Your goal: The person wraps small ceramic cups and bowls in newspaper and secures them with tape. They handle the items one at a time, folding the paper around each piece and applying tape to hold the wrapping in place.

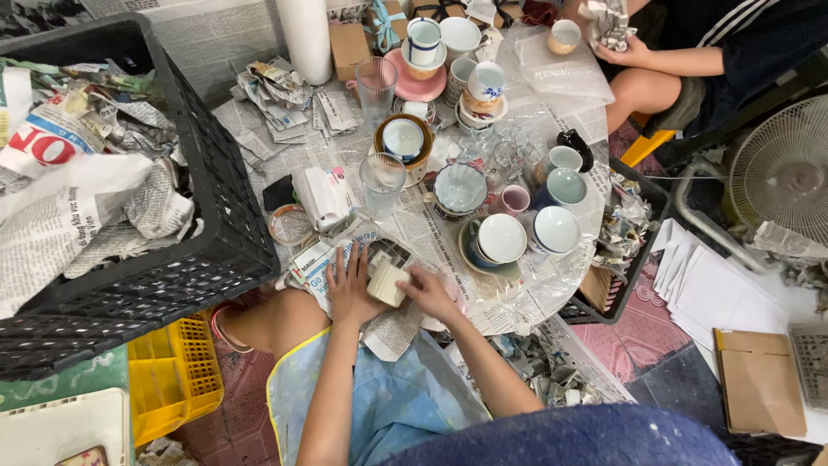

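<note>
On your left, the black plastic crate [207, 198] was the biggest thing in view, tilted toward you and stuffed with crumpled newspaper [78, 181]. Next in size came the round table [561, 285], covered in sheets of newsprint and clear wrap and crowded with crockery. Beneath the crate sat a yellow crate [172, 371], and off to your right a white fan [780, 168] stood near a flat brown cardboard piece [759, 380].

Across the table, another person's hand [625, 52] held a wad of crumpled paper [604, 22]. Between you and that person stood two tall clear glasses [381, 181], a blue patterned bowl [460, 185], a white cup on a saucer [500, 239] and a second white cup [556, 229] just beside it.

At the near edge of the table lay the small cream box [388, 283], resting on a sheet of newspaper [392, 332] that hung over the rim toward your lap. Its long axis ran on a diagonal, from near you on the left to farther away on the right, with a broad face turned upward.

Your left hand [352, 289] lay spread, fingers splayed wide and palm down, touching the box's left side. Your right hand [429, 293] was partly curled, fingertips pressed against the box's right edge. The box sat between your two hands, touched by both and pinned rather than lifted; neither hand was wrapped fully around it.
</note>
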